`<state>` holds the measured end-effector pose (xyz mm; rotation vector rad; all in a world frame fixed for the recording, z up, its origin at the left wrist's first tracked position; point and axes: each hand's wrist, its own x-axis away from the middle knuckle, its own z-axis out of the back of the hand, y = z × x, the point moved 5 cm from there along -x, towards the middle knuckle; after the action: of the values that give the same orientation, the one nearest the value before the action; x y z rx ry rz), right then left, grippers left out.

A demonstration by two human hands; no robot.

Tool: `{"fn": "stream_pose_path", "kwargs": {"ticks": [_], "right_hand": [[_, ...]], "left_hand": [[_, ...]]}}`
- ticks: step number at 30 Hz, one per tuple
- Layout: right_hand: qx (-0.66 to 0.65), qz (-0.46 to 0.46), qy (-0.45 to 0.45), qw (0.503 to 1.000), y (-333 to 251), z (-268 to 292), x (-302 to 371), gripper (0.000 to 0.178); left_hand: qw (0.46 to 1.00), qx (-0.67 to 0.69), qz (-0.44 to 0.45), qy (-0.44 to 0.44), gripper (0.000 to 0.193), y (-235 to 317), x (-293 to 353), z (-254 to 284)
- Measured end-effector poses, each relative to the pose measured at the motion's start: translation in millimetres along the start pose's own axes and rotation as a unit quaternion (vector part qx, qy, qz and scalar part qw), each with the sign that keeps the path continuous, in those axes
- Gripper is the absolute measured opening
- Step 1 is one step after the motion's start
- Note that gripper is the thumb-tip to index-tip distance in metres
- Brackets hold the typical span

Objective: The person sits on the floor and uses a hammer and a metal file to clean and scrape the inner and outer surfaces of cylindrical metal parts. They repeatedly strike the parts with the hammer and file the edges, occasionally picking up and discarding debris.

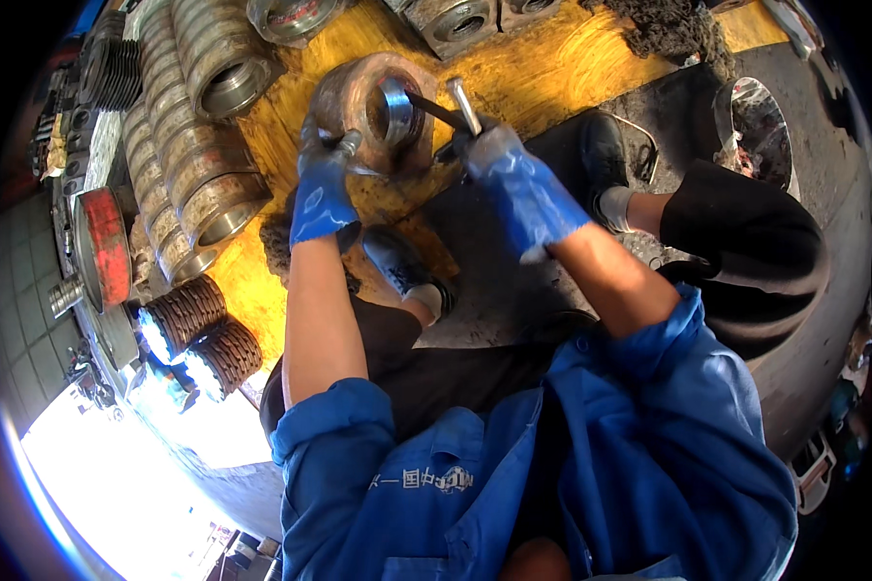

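A thick, rusty steel ring (354, 92) stands on the yellow surface, its bore facing right and a bright machined band (397, 111) inside. My left hand (322, 189), in a blue glove with dirty grey fingers, is closed against the ring's near left side. A small grey metallic-looking end (349, 143) shows at its thumb; I cannot make out what it is. My gloved right hand (509, 174) grips a tool with a dark flat bar (434, 108) reaching to the bore's edge. A shiny metal rod (463, 105) sticks up from the same grip.
Rows of rusty cylindrical sleeves (194, 136) lie at the left, with coiled brown parts (189, 315) nearer. Steel blocks with holes (455, 24) sit at the far edge. Dark shavings (664, 34) are heaped far right. My shoes (603, 155) flank the work; a round pan (756, 131) lies right.
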<state>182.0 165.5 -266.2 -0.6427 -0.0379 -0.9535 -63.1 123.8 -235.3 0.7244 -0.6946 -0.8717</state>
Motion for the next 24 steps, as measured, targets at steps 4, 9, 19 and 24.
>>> {"fn": "stream_pose_path", "kwargs": {"ticks": [4, 9, 19, 24], "right_hand": [[0.027, 0.030, 0.000, 0.999, 11, 30, -31, 0.025], [-0.203, -0.033, -0.083, 0.975, 5, 106, -30, 0.025], [-0.122, 0.118, -0.015, 0.985, -28, 149, -37, 0.022], [-0.017, 0.152, -0.026, 0.988, -38, 130, -39, 0.021]], "left_hand": [[1.000, -0.009, 0.011, -0.001, 0.082, -17, -7, 0], [0.997, -0.077, -0.008, 0.015, 0.082, -25, -15, 0], [0.995, -0.093, 0.009, 0.046, 0.084, -36, -21, -1], [0.998, -0.035, 0.054, 0.016, 0.092, -29, -20, 2]]}}
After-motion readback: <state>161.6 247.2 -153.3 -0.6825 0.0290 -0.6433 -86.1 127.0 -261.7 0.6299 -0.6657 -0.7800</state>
